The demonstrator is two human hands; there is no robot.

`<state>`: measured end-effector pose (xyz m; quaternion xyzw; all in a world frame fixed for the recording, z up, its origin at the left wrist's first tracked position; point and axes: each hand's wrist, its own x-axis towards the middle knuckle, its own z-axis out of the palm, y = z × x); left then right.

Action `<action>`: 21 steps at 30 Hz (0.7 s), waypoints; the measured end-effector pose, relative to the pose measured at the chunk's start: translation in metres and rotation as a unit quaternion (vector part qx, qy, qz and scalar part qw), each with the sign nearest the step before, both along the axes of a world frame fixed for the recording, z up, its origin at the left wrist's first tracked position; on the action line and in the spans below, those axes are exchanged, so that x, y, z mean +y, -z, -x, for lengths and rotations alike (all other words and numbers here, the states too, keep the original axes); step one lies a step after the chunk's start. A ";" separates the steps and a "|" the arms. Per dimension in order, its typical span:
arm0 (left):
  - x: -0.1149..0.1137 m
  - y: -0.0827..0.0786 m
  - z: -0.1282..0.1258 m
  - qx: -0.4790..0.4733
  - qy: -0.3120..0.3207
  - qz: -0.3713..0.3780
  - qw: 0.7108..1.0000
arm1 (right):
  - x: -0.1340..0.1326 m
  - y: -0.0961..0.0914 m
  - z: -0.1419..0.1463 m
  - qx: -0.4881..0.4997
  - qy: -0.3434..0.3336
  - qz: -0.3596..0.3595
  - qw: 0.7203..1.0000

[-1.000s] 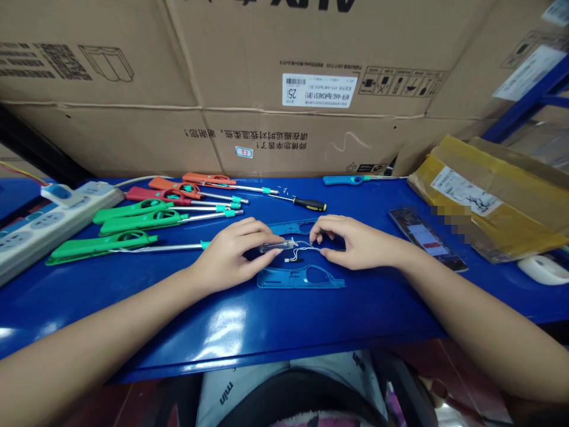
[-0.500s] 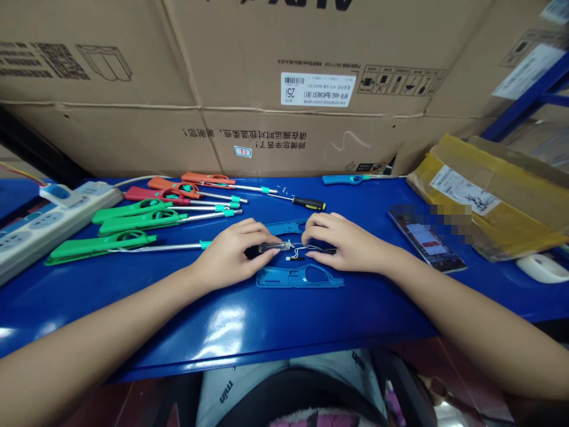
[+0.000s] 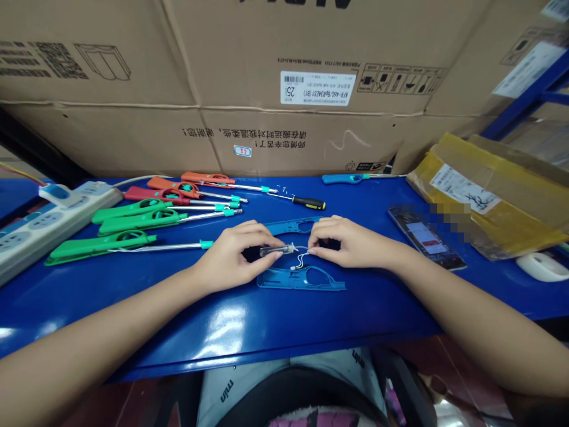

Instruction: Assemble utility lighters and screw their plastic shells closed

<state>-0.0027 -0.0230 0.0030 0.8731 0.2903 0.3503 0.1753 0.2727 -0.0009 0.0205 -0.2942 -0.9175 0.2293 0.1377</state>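
Note:
A small clear lighter fuel tank (image 3: 283,249) with a white tip lies between the thumb and fingers of my left hand (image 3: 235,252). My right hand (image 3: 351,243) is closed, its thumb and forefinger pinching thin white wires (image 3: 302,258) just right of the tank's tip. A loose end of the wires hangs over the nearer blue lighter shell half (image 3: 280,280), which lies inner side up below both hands. Behind them lies the other blue shell half (image 3: 284,227), partly hidden by my fingers.
Several green, red and orange lighters (image 3: 128,240) lie at left beside a white power strip (image 3: 53,222). A screwdriver (image 3: 309,203) and a blue lighter (image 3: 342,179) lie farther back. A phone (image 3: 427,237), yellow-taped package (image 3: 489,201) and white mouse (image 3: 542,267) are at right.
My right hand has shifted slightly and its pinch is now on the wires beside the tank tip. The wires' loose end has moved down toward the near shell half.

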 end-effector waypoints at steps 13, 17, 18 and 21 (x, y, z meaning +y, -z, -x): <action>-0.001 -0.004 0.001 -0.024 0.024 -0.016 0.999 | -0.002 -0.011 -0.002 -0.028 0.065 0.128 0.989; -0.002 -0.007 0.002 -0.023 0.065 0.013 0.998 | -0.004 -0.014 -0.005 -0.003 0.049 0.156 0.987; -0.003 -0.008 0.002 -0.019 0.074 0.017 0.997 | -0.004 -0.015 -0.006 0.002 0.046 0.150 0.988; -0.004 -0.007 0.002 0.004 0.102 0.022 0.995 | -0.005 -0.016 -0.007 -0.001 0.041 0.143 0.989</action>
